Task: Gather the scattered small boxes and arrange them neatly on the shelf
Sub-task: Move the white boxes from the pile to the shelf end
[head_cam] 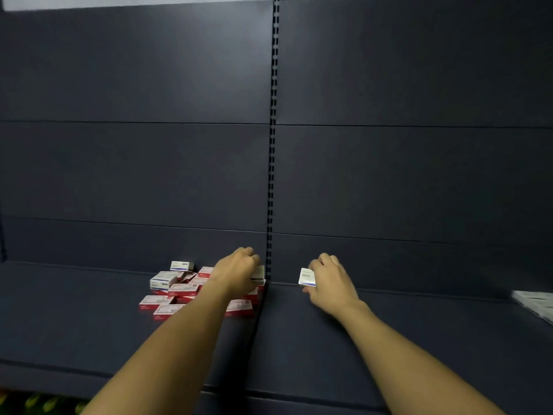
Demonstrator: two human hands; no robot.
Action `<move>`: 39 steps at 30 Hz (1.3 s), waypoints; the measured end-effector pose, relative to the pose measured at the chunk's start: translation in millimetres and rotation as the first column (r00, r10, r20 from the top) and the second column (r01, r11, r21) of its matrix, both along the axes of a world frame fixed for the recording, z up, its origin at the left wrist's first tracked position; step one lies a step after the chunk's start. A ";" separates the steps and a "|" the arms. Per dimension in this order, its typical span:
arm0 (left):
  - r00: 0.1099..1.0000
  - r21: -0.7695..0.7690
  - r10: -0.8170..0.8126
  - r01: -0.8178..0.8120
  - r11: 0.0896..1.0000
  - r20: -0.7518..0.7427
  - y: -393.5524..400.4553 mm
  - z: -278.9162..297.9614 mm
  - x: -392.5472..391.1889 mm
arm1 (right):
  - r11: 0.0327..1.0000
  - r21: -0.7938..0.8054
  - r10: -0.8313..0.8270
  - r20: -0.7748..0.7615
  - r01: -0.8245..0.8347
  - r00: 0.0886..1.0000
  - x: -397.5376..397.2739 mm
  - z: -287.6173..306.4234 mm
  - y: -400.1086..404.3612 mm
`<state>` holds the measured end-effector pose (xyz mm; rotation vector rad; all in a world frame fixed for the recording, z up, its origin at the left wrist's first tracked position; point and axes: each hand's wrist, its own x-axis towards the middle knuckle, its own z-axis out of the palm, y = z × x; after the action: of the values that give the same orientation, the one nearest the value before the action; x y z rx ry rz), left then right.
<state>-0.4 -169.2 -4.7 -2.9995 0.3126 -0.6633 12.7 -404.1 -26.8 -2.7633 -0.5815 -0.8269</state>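
- On the dark shelf [89,324], left of the slotted upright [270,175], a loose heap of small boxes [176,290] is seen; most are red and white and lie flat, their long axes running roughly left to right, some skewed.
- Toward the back of the heap, two white-and-blue boxes [164,280] are found, one on top of the red ones, one near the back panel [134,175].
- The left hand [239,272] is reached over the heap's right end; its fingers are curled round a pale box [259,274] beside the upright.
- On the right bay, a white box [306,277] is held on edge by the right hand [330,281], fingers over its top, thumb below, its printed face turned left.
- At the far right edge, a pale flat object [535,304] is partly seen.
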 end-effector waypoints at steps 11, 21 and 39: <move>0.976 -0.040 -0.216 0.214 0.976 -0.038 -96.2 -13.2 19.2 | 0.960 0.015 -0.275 -0.106 0.278 0.956 -28.9 -1.3 -105.0; 0.933 -0.010 -0.357 0.357 0.934 -0.043 -202.9 -3.7 15.5 | 0.887 0.021 -0.458 -0.097 0.462 0.884 -74.2 12.9 -209.8; 0.845 0.016 -0.533 0.534 0.845 -0.041 -417.4 -1.1 -36.0 | 0.744 -0.056 -0.667 -0.133 0.666 0.733 -183.6 15.9 -412.0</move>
<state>-36.4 -586.6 -5.7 -2.8938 1.1805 -0.6224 -170.9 -816.1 -10.9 -3.0095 0.4947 -0.7139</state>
